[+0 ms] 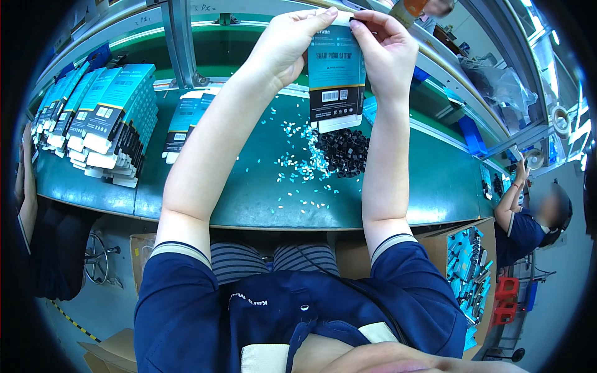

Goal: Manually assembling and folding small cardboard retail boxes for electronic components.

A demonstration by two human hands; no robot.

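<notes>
Raised over the far part of the bench is a flat blue-and-black phone battery carton [336, 71] with a white top flap. My left hand [289, 46] pinches that flap at its left corner between thumb and fingers. At the right corner, my right hand [392, 56] grips the carton's top edge, thumb in front. A small dark bit shows by the right thumb, too small to name. Below the carton lies a heap of small black plastic pieces [343, 154], partly hidden by the right forearm. Tiny blue and white bits [303, 166] are scattered to its left.
Stacks of flat cartons [115, 115] stand on the green bench [249, 202] at left, with a smaller pile [186, 121] nearer me. A large box of finished-looking cartons [466, 267] sits at lower right. Co-workers flank me; one sleeve [513, 233] shows at right.
</notes>
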